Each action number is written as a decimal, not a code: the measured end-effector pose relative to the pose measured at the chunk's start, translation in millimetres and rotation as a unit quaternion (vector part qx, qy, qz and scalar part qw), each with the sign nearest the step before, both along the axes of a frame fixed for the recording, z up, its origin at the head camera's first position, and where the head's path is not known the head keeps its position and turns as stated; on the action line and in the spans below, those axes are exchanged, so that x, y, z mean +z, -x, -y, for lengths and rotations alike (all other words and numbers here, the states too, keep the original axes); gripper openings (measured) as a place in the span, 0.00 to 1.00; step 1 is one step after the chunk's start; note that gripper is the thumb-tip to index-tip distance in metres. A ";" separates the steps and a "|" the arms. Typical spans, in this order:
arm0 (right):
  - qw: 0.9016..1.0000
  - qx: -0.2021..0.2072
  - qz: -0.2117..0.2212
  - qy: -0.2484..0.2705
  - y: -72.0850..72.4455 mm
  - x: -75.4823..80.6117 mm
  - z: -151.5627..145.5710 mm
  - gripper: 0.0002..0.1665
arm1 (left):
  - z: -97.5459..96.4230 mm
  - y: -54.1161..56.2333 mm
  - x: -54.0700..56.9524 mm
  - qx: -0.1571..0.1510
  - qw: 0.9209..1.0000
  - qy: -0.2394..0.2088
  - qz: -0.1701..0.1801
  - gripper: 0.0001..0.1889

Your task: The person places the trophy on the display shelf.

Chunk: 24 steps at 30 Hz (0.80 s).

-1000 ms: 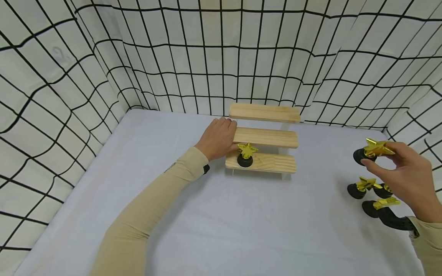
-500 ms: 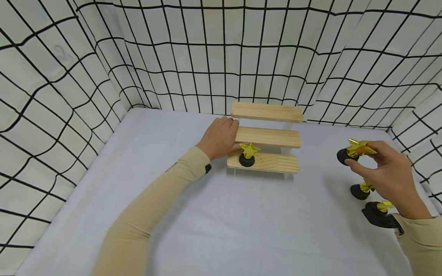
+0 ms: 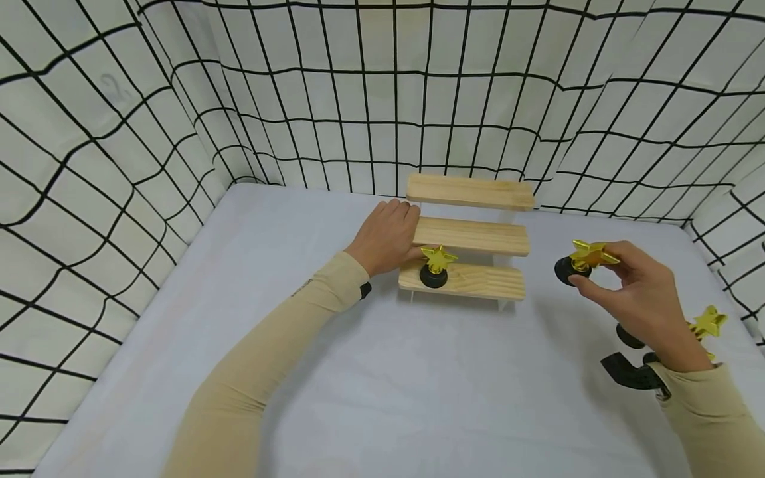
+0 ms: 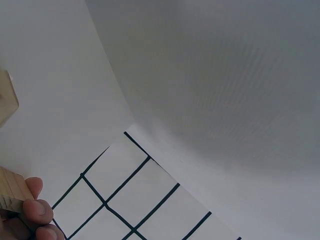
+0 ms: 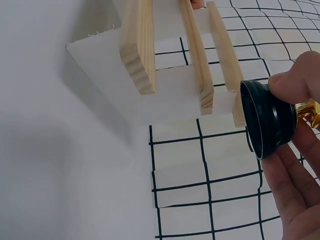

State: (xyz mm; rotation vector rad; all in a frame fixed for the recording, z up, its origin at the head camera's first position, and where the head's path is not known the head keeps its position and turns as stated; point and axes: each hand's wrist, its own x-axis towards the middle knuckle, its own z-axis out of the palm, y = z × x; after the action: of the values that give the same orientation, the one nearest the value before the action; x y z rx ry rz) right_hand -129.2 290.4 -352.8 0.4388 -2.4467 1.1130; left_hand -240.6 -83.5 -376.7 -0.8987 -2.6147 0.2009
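A three-tier wooden display stand [image 3: 478, 237] stands at the back of the table. My left hand [image 3: 385, 238] grips the left end of its middle board; in the left wrist view the fingers [image 4: 37, 211] curl round the wood. One gold star trophy [image 3: 439, 259] with a round black base is upright on the lowest board, near the left end. Held above the table, right of the stand, is a second star trophy [image 3: 581, 257], pinched between thumb and fingers of my right hand [image 3: 645, 295]. The right wrist view shows the underside of its black base [image 5: 267, 120].
More star trophies [image 3: 709, 322] sit on the white-covered table [image 3: 454, 385] at the right, partly hidden behind my right hand and wrist. White walls with a black grid [image 3: 335, 93] enclose the back and sides.
My right hand has carried its trophy leftward, closer to the stand. The left hand keeps its grip on the middle board. The head view has shifted slightly.
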 end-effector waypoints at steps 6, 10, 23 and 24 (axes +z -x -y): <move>1.000 0.025 -0.002 0.010 2.1 -3.4 9.1 0.31 | -0.7 0.1 0.1 0.004 1.000 0.001 0.005 0.39; 1.000 0.025 -0.002 0.004 4.2 -6.8 13.7 0.33 | -0.8 0.2 -0.1 0.005 1.000 -0.001 0.007 0.39; 0.999 0.036 0.023 0.026 6.5 -13.1 30.9 0.31 | -0.6 0.9 -0.9 0.006 1.000 -0.006 0.010 0.38; 0.999 0.038 0.024 0.028 6.9 -14.0 32.5 0.31 | -0.6 1.0 -1.1 0.007 1.000 -0.005 0.010 0.38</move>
State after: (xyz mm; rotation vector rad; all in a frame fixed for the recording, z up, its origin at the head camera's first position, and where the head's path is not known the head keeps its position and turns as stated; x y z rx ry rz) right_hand -136.1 257.9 -366.8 0.4979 -2.4509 1.2347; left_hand -241.6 -82.9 -377.9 -0.8842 -2.6384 0.1825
